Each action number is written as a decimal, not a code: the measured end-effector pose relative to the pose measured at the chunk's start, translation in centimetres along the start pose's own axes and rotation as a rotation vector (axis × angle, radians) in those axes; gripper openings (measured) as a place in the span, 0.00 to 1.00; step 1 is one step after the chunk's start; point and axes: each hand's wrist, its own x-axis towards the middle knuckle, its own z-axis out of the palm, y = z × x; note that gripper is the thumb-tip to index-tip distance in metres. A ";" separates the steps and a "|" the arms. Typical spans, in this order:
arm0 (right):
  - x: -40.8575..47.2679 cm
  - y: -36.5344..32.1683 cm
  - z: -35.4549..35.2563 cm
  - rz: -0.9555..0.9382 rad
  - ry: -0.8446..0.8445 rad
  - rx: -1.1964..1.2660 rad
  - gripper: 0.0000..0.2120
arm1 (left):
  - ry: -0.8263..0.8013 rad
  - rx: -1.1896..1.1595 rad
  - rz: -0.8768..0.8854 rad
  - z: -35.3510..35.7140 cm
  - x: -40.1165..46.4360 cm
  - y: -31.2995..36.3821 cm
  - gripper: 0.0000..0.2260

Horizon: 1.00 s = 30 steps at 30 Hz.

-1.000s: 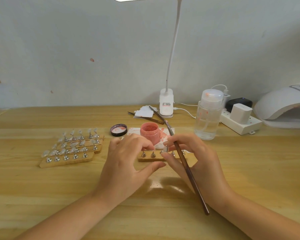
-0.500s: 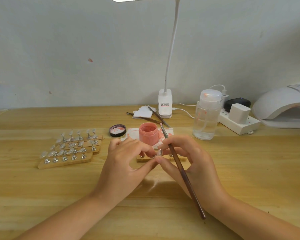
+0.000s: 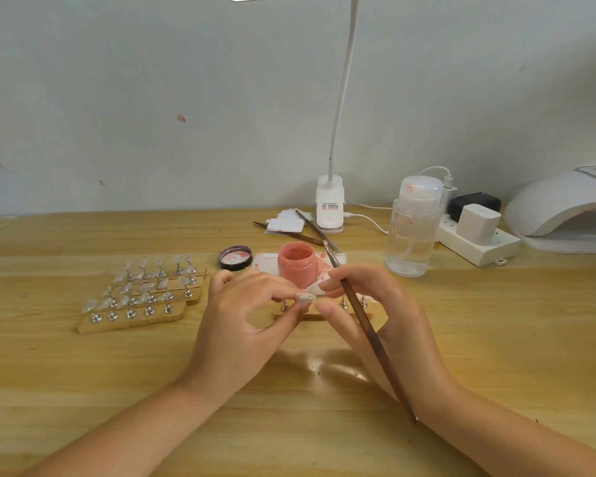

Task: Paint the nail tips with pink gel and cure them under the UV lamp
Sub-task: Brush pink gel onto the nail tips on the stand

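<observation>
My left hand (image 3: 248, 315) pinches a small metal nail-tip stand (image 3: 305, 298) between thumb and forefinger, just above a wooden holder strip (image 3: 324, 315) with a few metal pegs. My right hand (image 3: 379, 304) holds a long brown brush (image 3: 369, 333) slantwise, and its fingertips meet the same stand from the right. An open jar of pink gel (image 3: 296, 264) stands on a stained paper right behind the hands. The white UV lamp (image 3: 565, 208) sits at the far right edge.
Several wooden strips of clear nail tips (image 3: 145, 294) lie to the left. The jar's black lid (image 3: 235, 257) is beside the jar. Behind are a desk lamp base (image 3: 329, 210), spare brushes (image 3: 315, 232), a clear pump bottle (image 3: 413, 228) and a power strip (image 3: 479, 242).
The stand has been lifted slightly off the holder strip between both hands' fingertips. The hands have closed in together and the brush has tilted a little.
</observation>
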 end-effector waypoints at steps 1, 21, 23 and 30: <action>0.0 -0.1 -0.1 0.021 0.010 0.011 0.09 | 0.008 -0.009 -0.011 0.0 0.0 0.0 0.04; 6.7 -0.3 -1.8 0.264 0.090 0.110 0.17 | 0.040 -0.097 -0.203 -0.3 0.4 -0.4 0.11; 8.3 0.3 -1.4 0.284 0.044 0.021 0.16 | 0.047 -0.094 -0.214 -0.3 0.4 -0.6 0.12; 11.3 2.1 0.7 0.298 -0.066 -0.144 0.12 | 0.049 -0.138 -0.268 -0.3 0.5 -0.7 0.09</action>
